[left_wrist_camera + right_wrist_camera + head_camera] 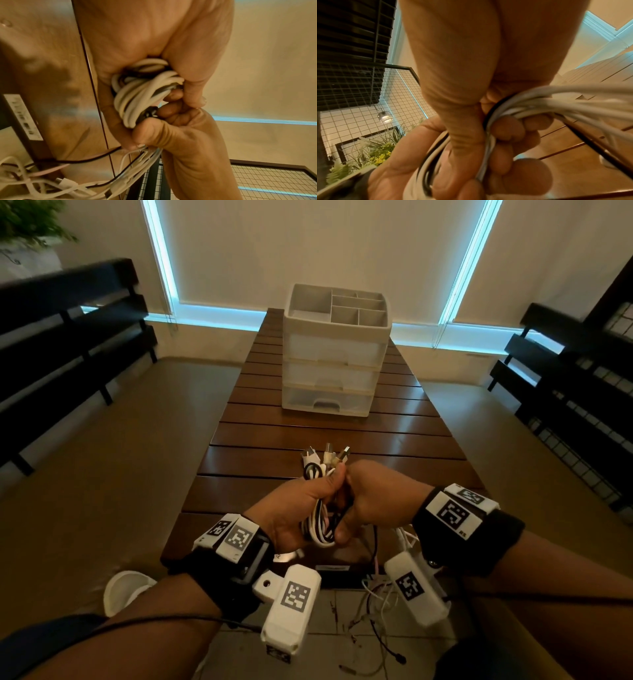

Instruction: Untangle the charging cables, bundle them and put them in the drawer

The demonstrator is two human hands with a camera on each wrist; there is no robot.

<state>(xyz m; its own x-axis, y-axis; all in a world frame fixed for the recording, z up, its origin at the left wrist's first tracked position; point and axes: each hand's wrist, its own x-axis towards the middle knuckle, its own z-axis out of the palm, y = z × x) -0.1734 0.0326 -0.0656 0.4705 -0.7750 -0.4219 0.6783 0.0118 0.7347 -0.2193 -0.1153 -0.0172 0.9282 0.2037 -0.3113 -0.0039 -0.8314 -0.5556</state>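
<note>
A coil of white and black charging cables (320, 517) (137, 94) is held over the near end of the slatted wooden table (308, 436). My left hand (301, 508) grips the coiled loops, and several plug ends (325, 457) stick up above its fingers. My right hand (373, 498) (496, 132) grips the same cable strands (547, 105) right beside it, the two hands touching. Loose cable tails (51, 180) hang down past the table edge. A white plastic drawer unit (334, 354), three drawers shut, stands further back on the table.
An open divided tray (342, 309) tops the drawer unit. Dark benches (68, 337) flank the table left and right. Loose wires (373, 611) lie on the tiled floor below my hands. A white round object (125, 590) sits on the left cushion.
</note>
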